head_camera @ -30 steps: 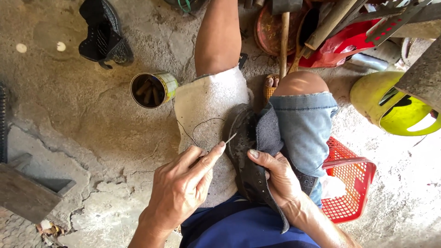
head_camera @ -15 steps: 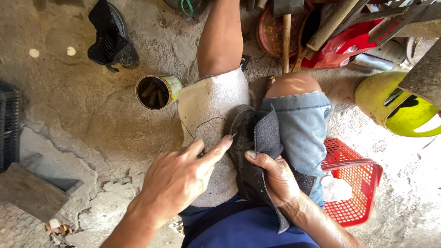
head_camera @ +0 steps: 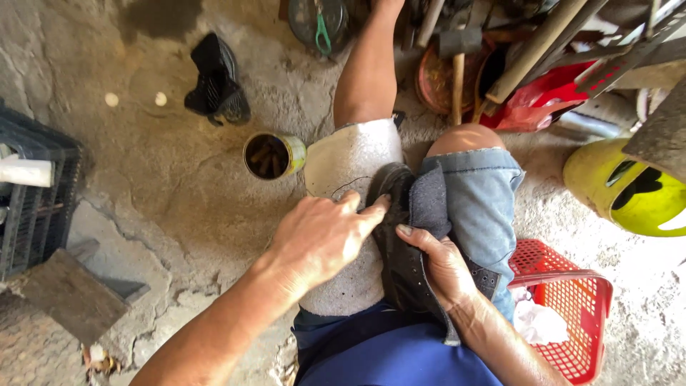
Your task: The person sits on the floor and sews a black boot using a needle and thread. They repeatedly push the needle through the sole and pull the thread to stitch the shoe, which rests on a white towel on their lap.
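Nearest to us we see the blue shorts (head_camera: pixel 400 354) of the person, and just above them the two hands at work on a dark shoe (head_camera: pixel 400 236) that lies between the knees. The right hand (head_camera: pixel 443 268) grasps the shoe from the side, the thumb pressing on its dark upper and the other fingers wrapped behind it, so the shoe stands just left of this palm. The left hand (head_camera: pixel 321 236) rests on the grey cloth (head_camera: pixel 350 164) that covers the left thigh; its fingers are stretched flat, not closed around anything, and the fingertips (head_camera: pixel 379 204) touch the edge of the shoe. A thin thread (head_camera: pixel 346 187) curves on the cloth near these fingertips. The right knee (head_camera: pixel 464 139) comes bare out of the light denim (head_camera: pixel 486 207). To the right on the ground stands a red plastic basket (head_camera: pixel 586 314). Further on the concrete floor (head_camera: pixel 171 186) we find an open tin can (head_camera: pixel 271 155), then a second black shoe (head_camera: pixel 214 82), and at the right a yellow helmet (head_camera: pixel 622 189) beside wooden tool handles (head_camera: pixel 532 50).
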